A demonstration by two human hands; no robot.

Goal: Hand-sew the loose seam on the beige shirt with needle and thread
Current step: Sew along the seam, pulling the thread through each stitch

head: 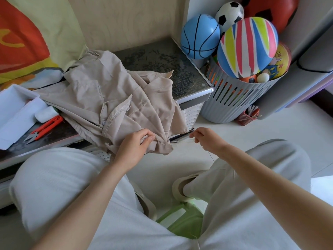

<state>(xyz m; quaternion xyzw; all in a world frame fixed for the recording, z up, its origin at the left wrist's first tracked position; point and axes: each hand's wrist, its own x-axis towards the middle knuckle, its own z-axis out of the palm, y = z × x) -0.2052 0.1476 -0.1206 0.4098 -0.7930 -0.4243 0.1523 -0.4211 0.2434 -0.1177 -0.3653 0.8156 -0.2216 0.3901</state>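
The beige shirt [111,98] lies crumpled on a low dark-topped table [162,60], one corner hanging over the front edge. My left hand [134,147] grips that hanging fabric, thumb on top. A thin pale thread [182,141] runs from the fabric's edge to my right hand [203,138], which pinches it just right of the shirt. The needle is too small to make out.
Orange thread snips [45,128] and a white box [16,112] sit at the table's left. A grey slatted basket [232,100] full of balls stands to the right. My knees and a green stool [182,219] are below.
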